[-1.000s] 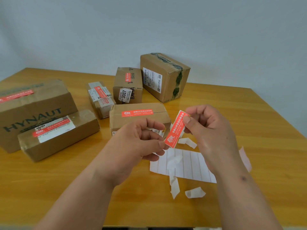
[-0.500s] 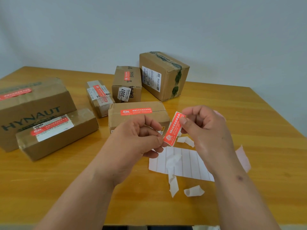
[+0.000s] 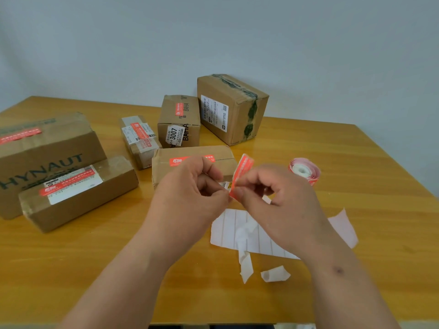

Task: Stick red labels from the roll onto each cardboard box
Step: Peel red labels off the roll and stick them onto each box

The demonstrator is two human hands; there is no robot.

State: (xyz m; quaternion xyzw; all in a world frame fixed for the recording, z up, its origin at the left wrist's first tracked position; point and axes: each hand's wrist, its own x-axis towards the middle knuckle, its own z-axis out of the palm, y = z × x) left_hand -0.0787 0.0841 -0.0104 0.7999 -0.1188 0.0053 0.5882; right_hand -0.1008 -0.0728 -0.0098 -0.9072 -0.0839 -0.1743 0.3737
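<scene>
While both hands hover above bare wooden table (image 3: 356, 210) near its front edge, left hand (image 3: 190, 186) and right hand (image 3: 280, 198) pinch one glossy red label (image 3: 242, 173); label roll (image 3: 305, 170) lies right, taped cardboard boxes (image 3: 192, 165) behind.

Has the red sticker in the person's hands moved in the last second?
Yes. The red sticker has risen slightly toward the labelled box behind it; its lower end sat nearer the white backing sheet before.

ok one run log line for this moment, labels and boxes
step: peeling red label | left hand: pinching it | right hand: pinching it | unlabelled: far box | roll: on table
</scene>
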